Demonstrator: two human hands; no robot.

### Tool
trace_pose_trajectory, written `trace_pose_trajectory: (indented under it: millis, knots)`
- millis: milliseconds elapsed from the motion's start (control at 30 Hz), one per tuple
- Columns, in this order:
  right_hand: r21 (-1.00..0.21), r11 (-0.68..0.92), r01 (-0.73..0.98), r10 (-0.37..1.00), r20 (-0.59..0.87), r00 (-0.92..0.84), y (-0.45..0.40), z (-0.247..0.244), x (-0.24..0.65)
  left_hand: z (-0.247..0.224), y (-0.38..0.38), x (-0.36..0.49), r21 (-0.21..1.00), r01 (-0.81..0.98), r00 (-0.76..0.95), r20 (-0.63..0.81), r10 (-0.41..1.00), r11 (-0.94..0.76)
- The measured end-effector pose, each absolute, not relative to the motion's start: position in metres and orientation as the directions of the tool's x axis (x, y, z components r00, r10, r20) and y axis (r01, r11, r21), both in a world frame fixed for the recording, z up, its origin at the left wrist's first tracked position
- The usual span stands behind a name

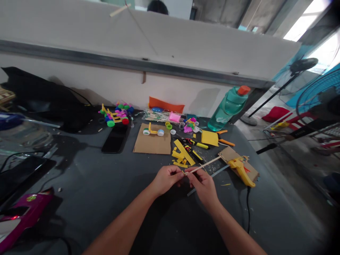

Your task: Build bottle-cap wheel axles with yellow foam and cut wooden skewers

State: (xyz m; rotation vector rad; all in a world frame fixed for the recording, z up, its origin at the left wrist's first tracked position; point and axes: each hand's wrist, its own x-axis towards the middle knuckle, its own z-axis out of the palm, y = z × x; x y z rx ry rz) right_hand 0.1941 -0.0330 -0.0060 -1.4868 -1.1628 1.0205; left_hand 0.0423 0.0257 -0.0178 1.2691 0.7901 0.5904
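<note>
Held low over the dark grey surface [87, 180], right of centre: a thin, pale wooden stick [205, 164], slanting away to the right, with the far end over a brown cardboard piece [227, 153]. Grip of the left hand [168, 178]: pinched on the near tip of the stick. Grip of the right hand [204, 183]: clasped on the same stick, just beside the left. Beneath and beyond the right hand: a narrow grey strip [219, 171], lying aslant. To the right: a yellow glue gun [242, 171] with black cord, resting on the cardboard piece. Beyond the hands: cut yellow strips [184, 152], black-and-yellow tools [199, 144], a yellow sheet [210, 138] and orange handles [228, 142]. Farther left: a flat brown cardboard square [152, 146] bearing a small yellow frame on white wheels [153, 131]; beside it, a black phone [114, 141]. At the back: a translucent green bottle [225, 111] with orange cap, upright near the white partition [119, 83].
</note>
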Motion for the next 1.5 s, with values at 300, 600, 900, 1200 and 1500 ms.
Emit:
trace_pose_trajectory:
  millis: [300, 600, 900, 1200, 1500]
  knots:
    - [-0.975, -0.101, 0.199, 0.978, -0.06, 0.199, -0.0338, -0.0058, 0.194, -0.0144, 0.0242, 0.0422, 0.983, 0.063, 0.619, -0.174, 0.766, 0.172]
    - [-0.975, -0.092, 0.202, 0.979, -0.052, 0.198, -0.0334, -0.0045, 0.1938, -0.0174, 0.0244, 0.0415, 0.982, 0.059, 0.648, -0.176, 0.742, 0.181]
    - [-0.976, -0.095, 0.194, 0.98, -0.058, 0.188, -0.0329, -0.005, 0.1934, -0.0152, 0.0239, 0.0411, 0.985, 0.055, 0.655, -0.16, 0.738, 0.164]
    - [-0.969, -0.07, 0.238, 0.987, -0.033, 0.157, -0.0332, -0.0046, 0.1938, -0.015, 0.0215, 0.043, 0.982, 0.089, 0.672, -0.181, 0.718, 0.165]
    - [-0.961, -0.058, 0.27, 0.989, -0.018, 0.148, -0.0338, -0.0072, 0.1948, -0.0181, 0.0222, 0.0412, 0.986, 0.113, 0.676, -0.165, 0.718, 0.12]
